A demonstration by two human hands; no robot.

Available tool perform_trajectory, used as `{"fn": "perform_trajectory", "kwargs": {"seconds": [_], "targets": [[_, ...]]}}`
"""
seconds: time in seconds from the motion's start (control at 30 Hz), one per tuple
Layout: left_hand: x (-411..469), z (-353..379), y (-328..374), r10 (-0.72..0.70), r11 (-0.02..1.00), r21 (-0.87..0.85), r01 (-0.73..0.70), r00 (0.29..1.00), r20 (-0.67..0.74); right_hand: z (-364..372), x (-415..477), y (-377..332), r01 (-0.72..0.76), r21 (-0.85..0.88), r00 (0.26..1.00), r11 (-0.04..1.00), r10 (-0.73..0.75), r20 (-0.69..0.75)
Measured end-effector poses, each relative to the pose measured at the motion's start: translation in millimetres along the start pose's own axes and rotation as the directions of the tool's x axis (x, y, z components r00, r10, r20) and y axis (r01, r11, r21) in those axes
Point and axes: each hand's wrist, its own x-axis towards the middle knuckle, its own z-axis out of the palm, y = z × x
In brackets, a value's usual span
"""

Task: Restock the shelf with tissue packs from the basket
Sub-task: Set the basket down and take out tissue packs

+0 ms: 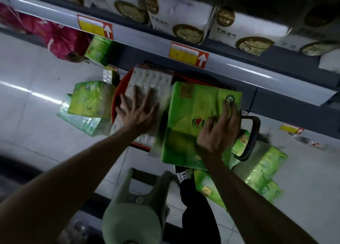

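A large green tissue pack (193, 118) is tilted above the red basket (116, 100) on the floor. My right hand (219, 129) lies on the pack's right side with fingers curled over its edge, holding it. My left hand (138, 113) is spread with straight fingers beside the pack's left edge, over a pale white tissue pack (147, 81) in the basket. The grey shelf edge (239, 72) with yellow price tags runs across above the basket.
White tissue packs (184, 20) fill the upper shelf. More green packs lie on the floor at left (90, 98) and right (263, 170). A pink pack (60, 39) sits on a lower shelf at left. The black basket handle (252, 138), a green stool (136, 207) and my shoe (184, 175) are below.
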Motion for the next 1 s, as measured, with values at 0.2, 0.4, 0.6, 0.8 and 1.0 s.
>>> {"fn": "perform_trajectory", "kwargs": {"seconds": [0.2,0.4,0.6,0.8,1.0], "targets": [[-11.7,-2.6,3.9,0.021,0.999,-0.033,-0.021,1.000,-0.001,11.2,-15.4,3.1,0.052,-0.225,0.996,0.973,-0.035,0.076],[-17.0,7.3,5.2,0.062,0.997,-0.040,-0.070,0.984,-0.167,17.0,-16.9,3.9,0.033,-0.274,0.998,0.961,-0.016,0.065],[-19.8,14.4,-13.1,0.184,0.980,-0.040,-0.196,0.960,-0.211,23.0,-27.4,-2.2,0.070,-0.286,0.998,0.956,-0.069,0.015],[-11.9,0.5,-48.2,0.336,0.941,0.036,-0.337,0.913,-0.231,41.0,-43.5,-47.7,0.285,-0.187,0.955,0.940,-0.261,0.144],[-8.8,7.1,-55.6,0.396,0.918,0.086,-0.387,0.888,-0.235,55.5,-40.4,-56.8,0.492,-0.341,0.868,0.801,-0.420,0.266]]}}
